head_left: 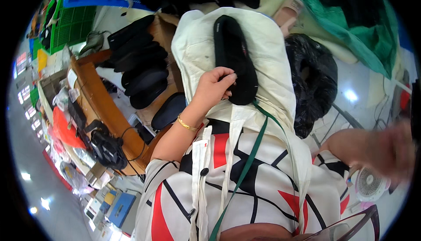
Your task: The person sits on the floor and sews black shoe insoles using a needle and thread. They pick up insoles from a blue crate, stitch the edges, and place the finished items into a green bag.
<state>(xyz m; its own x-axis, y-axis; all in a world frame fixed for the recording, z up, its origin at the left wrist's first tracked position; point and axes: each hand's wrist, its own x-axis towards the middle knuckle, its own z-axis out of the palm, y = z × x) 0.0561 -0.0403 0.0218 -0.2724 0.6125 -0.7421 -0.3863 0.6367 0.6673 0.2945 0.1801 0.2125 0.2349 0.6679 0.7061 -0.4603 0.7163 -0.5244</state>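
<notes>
A black cloth shoe (239,61) lies lengthwise on the cream apron (197,48) across my lap, its small label at the far end. My left hand (215,84), with a gold bracelet on the wrist, grips the shoe's near left edge; thumb and forefinger are pinched together, and the other fingers curl beneath. Off to the right, well away from the shoe, my right hand (390,151) is raised and smeared by motion. Its fingers do not show clearly.
Several black shoes (147,72) are piled in a cardboard box (169,30) at the left, beside a wooden table (101,105). A black plastic bag (313,74) stands right of my lap. Beyond are a green sack (355,44), a pink slipper (288,15) and a white fan (370,184).
</notes>
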